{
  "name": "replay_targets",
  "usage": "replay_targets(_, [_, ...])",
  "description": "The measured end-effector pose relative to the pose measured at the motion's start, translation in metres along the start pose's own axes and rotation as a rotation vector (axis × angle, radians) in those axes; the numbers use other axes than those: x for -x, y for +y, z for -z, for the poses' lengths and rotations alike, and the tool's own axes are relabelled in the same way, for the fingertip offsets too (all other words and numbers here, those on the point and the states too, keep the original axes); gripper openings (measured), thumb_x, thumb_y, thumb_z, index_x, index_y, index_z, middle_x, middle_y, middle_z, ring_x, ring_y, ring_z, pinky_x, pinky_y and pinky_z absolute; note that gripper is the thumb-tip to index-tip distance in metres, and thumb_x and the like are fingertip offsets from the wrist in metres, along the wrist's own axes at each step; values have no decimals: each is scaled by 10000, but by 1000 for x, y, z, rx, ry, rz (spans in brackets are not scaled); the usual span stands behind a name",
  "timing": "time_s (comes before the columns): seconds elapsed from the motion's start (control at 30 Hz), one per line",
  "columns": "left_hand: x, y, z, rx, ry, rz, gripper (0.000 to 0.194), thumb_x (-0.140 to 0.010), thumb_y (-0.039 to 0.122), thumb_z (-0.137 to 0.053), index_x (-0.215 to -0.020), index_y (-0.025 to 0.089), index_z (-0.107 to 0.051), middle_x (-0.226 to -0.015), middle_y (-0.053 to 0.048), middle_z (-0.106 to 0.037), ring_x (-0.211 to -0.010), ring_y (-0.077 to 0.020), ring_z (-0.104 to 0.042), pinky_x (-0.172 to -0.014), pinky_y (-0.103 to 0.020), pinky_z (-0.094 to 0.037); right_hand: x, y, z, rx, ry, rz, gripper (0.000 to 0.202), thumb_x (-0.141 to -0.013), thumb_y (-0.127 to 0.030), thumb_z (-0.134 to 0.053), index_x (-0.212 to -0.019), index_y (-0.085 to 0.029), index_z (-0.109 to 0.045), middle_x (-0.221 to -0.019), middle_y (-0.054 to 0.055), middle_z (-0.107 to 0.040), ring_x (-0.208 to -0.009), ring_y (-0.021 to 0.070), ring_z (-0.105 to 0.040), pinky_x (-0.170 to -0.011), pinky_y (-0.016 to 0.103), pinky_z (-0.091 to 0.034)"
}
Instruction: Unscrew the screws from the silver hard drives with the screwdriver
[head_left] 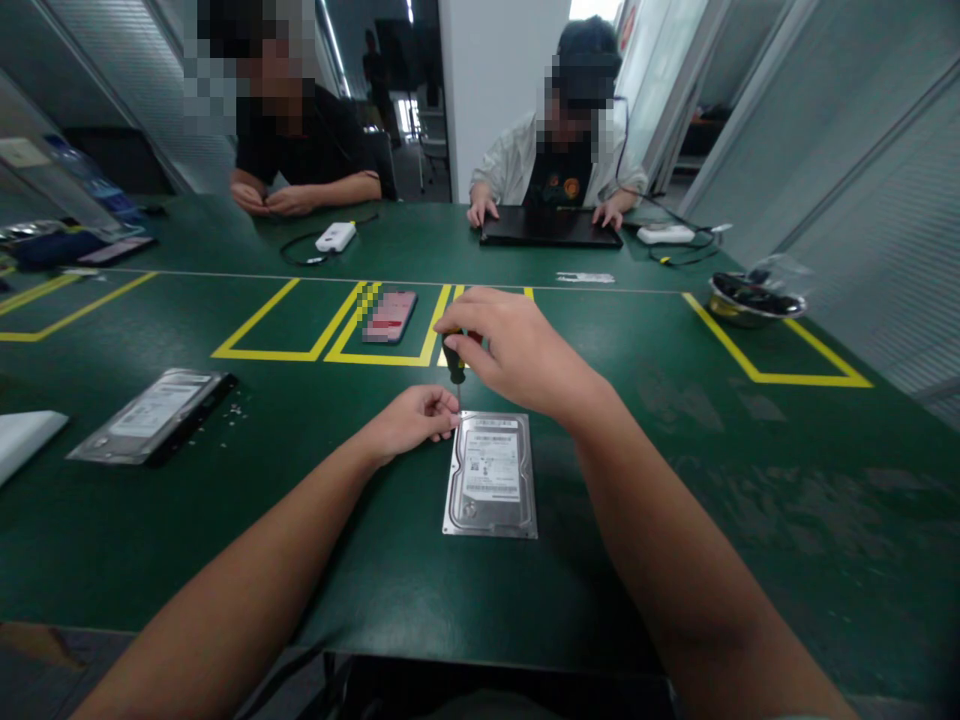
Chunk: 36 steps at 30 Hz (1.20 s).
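Observation:
A silver hard drive (493, 480) with a white label lies flat on the green table before me. My right hand (499, 340) grips the dark handle of a screwdriver (454, 362) from above. The screwdriver stands nearly upright, its shaft reaching down to the drive's far left corner. At that same corner is my left hand (416, 422), its fingers curled and closed beside the screwdriver tip. Whether those fingertips pinch the shaft, a screw or the drive's edge, I cannot tell.
Left of me lies another hard drive (161, 415), with several tiny pieces (234, 412) beside it. A phone (391, 316) rests within yellow tape lines. A metal bowl (756, 300) of dark items stands at right. Two people sit opposite, one touching a black panel (551, 228).

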<state>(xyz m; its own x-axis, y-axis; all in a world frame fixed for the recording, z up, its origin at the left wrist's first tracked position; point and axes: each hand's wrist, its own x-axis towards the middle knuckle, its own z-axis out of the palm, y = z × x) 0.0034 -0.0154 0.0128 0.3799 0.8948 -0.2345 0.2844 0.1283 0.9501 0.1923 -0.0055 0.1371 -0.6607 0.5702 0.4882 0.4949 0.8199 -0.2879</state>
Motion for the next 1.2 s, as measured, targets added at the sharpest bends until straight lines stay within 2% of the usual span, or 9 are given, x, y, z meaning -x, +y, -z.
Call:
replay_targets(0.23, [0,-1,0,7,10,7,256,-766,260,-725,-899,128,-550,-675,16,-594,-597,-93,-554,-563,-225,-435,1,5,0,2,8,9,317,-892,-69,-438,-1076,-151,-683,-1048,73,-699,-981,187,-602,-895,300,-408])
replay_targets(0.47, [-1,-3,1,33,-6,-3,237,-771,246,-726,-883,126,-554,-671,18,-588,-600,-89,-549,-567,-220,-432,0,2,1,18,29,-13,195,-914,-205,-529,-926,-138,-711,-934,80,-663,-867,182,-562,-803,295,-390])
replay_targets(0.67, [-3,-8,3,35,-13,-31,232,-783,253,-723,-882,124,-558,-678,19,-585,-595,-83,-547,-568,-216,-436,0,1,2,4,-28,13,262,-879,-94,-462,-957,-129,-709,-992,79,-699,-926,187,-595,-857,295,-395])
replay_targets(0.83, [-3,-8,1,39,0,-21,238,-770,240,-732,-888,124,-561,-686,16,-589,-600,-84,-553,-567,-215,-438,2,5,-1,-24,20,32,278,-884,-102,-477,-1070,-160,-675,-1039,61,-700,-960,186,-596,-881,298,-396])
replay_targets(1.0, [-3,-8,2,49,-3,-24,232,-760,235,-736,-876,127,-567,-679,13,-593,-598,-89,-555,-560,-218,-439,1,3,0,12,23,1,202,-883,-158,-522,-970,-154,-704,-954,60,-700,-878,180,-589,-849,304,-406])
replay_targets(1.2, [-2,-5,1,40,6,-20,230,-754,219,-732,-879,119,-566,-676,10,-594,-587,-83,-539,-550,-215,-431,1,0,2,-16,-2,12,306,-869,-86,-448,-1013,-129,-714,-1066,87,-706,-1001,191,-614,-926,310,-414])
